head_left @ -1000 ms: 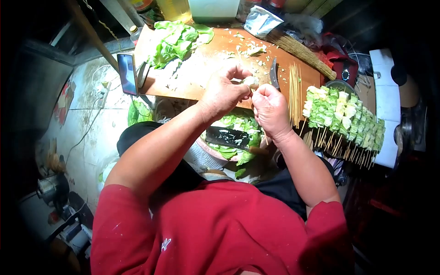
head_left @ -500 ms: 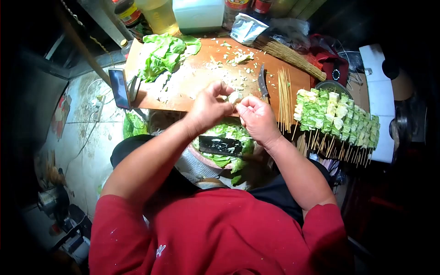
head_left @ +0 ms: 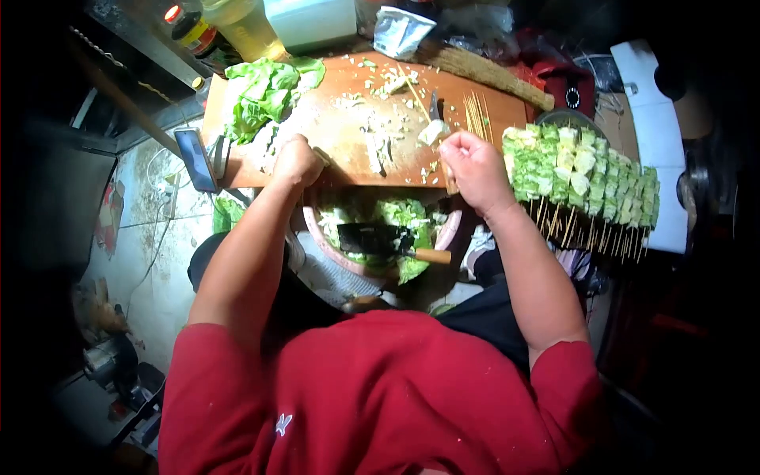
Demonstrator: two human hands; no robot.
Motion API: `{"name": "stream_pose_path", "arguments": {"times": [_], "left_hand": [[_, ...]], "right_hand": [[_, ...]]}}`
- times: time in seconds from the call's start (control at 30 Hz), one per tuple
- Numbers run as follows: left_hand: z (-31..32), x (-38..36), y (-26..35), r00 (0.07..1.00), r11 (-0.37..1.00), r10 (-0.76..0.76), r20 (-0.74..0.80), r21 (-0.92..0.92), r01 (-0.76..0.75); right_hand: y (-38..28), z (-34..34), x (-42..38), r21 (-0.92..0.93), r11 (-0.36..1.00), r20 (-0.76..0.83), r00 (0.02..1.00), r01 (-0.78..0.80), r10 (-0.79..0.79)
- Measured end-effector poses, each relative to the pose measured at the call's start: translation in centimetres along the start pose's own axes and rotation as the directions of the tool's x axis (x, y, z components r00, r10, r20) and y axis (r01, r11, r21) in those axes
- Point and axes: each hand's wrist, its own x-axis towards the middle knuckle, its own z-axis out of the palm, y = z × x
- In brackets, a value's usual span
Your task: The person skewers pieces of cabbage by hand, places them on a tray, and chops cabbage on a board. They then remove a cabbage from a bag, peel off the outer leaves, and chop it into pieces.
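My right hand (head_left: 481,172) is closed over the right part of the board, pinching a bamboo skewer (head_left: 413,93). A pale, folded piece of lettuce (head_left: 433,132) sits on that skewer just above my fingertips. My left hand (head_left: 298,161) is closed at the board's front edge, near a pile of green lettuce leaves (head_left: 257,99); something small and pale seems to show by its fingers, but I cannot make it out. Just beyond my right hand lie loose bamboo skewers (head_left: 477,115). A curved knife (head_left: 451,180) is partly hidden beside that hand.
Below the wooden board (head_left: 340,170) stands a pink-rimmed basin (head_left: 317,229) of lettuce, a cleaver (head_left: 368,239) lying across it. Finished lettuce skewers (head_left: 582,170) are stacked at right. A phone (head_left: 195,160) leans at the left edge; bottles (head_left: 202,36) and a whisk broom (head_left: 483,70) line the back.
My hands have moved apart: the left went left toward the leaf pile, the right went right with the skewered lettuce. The cleaver's handle and more of the basin now show.
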Motion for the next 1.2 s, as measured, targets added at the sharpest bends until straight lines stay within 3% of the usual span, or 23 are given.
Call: {"name": "stream_pose_path", "arguments": {"times": [0.03, 0.13, 0.17, 0.27, 0.3, 0.4, 0.47, 0.53, 0.6, 0.67, 0.7, 0.73, 0.8, 0.87, 0.9, 0.97, 1.0, 1.1, 1.17, 1.2], "left_hand": [[0.5, -0.2, 0.0, 0.993, 0.996, -0.065, 0.094, 0.065, 0.059], [2.1, 0.3, 0.0, 0.995, 0.997, -0.031, 0.090, 0.080, 0.024], [3.1, 1.1, -0.3, 1.000, 1.000, 0.007, 0.009, 0.022, -0.007], [3.9, 2.7, 1.0, 0.997, 0.997, 0.074, 0.001, -0.016, -0.074], [4.2, 2.8, 1.9, 0.988, 0.994, 0.107, -0.111, 0.007, -0.107], [4.4, 4.4, 4.6, 0.996, 0.990, 0.069, -0.052, -0.121, -0.075], [1.2, 2.2, 8.4, 0.995, 0.995, 0.080, -0.052, -0.052, -0.083], [0.8, 2.9, 9.1, 0.988, 0.993, 0.122, 0.090, -0.001, -0.122], [4.5, 5.2, 7.0, 0.987, 0.987, 0.161, 0.024, 0.026, -0.161], [6.1, 5.5, 6.2, 0.899, 0.899, 0.438, -0.018, 0.033, -0.437], [6.4, 5.4, 6.5, 0.910, 0.910, 0.413, 0.041, 0.026, -0.414], [6.4, 5.1, 6.1, 0.847, 0.853, 0.519, 0.114, -0.016, -0.521], [6.6, 3.6, 6.3, 0.788, 0.812, 0.581, 0.204, -0.078, -0.578], [6.4, 1.9, 7.3, 0.649, 0.742, 0.636, 0.417, -0.101, -0.663], [7.2, 1.4, 6.6, 0.652, 0.743, 0.637, 0.411, -0.099, -0.662], [9.6, 0.6, 4.8, 0.533, 0.701, 0.687, 0.495, -0.258, -0.665], [6.7, -1.6, 6.2, 0.521, 0.749, 0.644, 0.560, -0.322, -0.579], [5.7, -1.9, 5.2, 0.525, 0.774, 0.627, 0.576, -0.382, -0.506], [2.1, -2.9, 6.7, 0.692, 0.886, 0.448, 0.566, -0.181, -0.426], [1.5, -2.8, 6.6, 0.695, 0.886, 0.450, 0.561, -0.185, -0.425]], "right_hand": [[-0.3, -0.2, -0.2, -0.002, 1.000, -0.015, 1.000, 0.006, -0.006], [-0.9, -0.6, -1.0, -0.007, 0.999, -0.015, 0.999, 0.040, -0.040], [-0.9, -0.7, -1.4, -0.006, 1.000, -0.019, 0.999, 0.027, -0.027], [-1.3, -1.5, -1.3, 0.050, 0.998, -0.012, 0.999, 0.033, -0.032], [-1.7, -1.7, -1.5, 0.033, 0.999, -0.011, 0.999, 0.039, -0.039], [-1.5, -2.1, -2.0, 0.045, 0.998, -0.011, 0.999, 0.036, -0.035], [-1.7, -2.6, -2.4, 0.028, 0.999, 0.000, 0.999, 0.032, -0.032], [-2.2, -3.1, -2.9, 0.004, 1.000, -0.015, 1.000, 0.023, -0.023], [-2.5, -3.5, -3.3, 0.042, 0.999, 0.020, 1.000, 0.012, -0.013], [-2.1, -3.7, -3.3, 0.083, 0.996, 0.016, 1.000, 0.025, -0.026], [-2.2, -3.8, -3.2, 0.058, 0.998, 0.013, 0.999, 0.034, -0.034], [-2.4, -3.8, -3.1, 0.031, 0.998, 0.014, 0.999, 0.047, -0.047], [-2.6, -3.7, -2.8, 0.029, 0.998, 0.015, 0.999, 0.052, -0.052], [-2.1, -3.7, -2.2, -0.011, 0.996, -0.015, 0.995, 0.094, -0.094], [-2.1, -3.7, -2.0, -0.007, 0.997, -0.013, 0.997, 0.082, -0.082], [-1.9, -3.6, -1.8, -0.029, 0.997, -0.025, 0.997, 0.077, -0.078], [-1.8, -3.6, -1.6, -0.048, 0.997, -0.038, 0.997, 0.068, -0.070], [-2.0, -3.8, -1.4, -0.122, 0.992, -0.071, 0.996, 0.043, -0.052], [-1.2, -4.1, -0.8, -0.177, 0.984, -0.097, 0.995, 0.009, -0.026], [-0.6, -4.3, -0.4, -0.206, 0.978, -0.117, 0.993, -0.025, 0.001]]}}
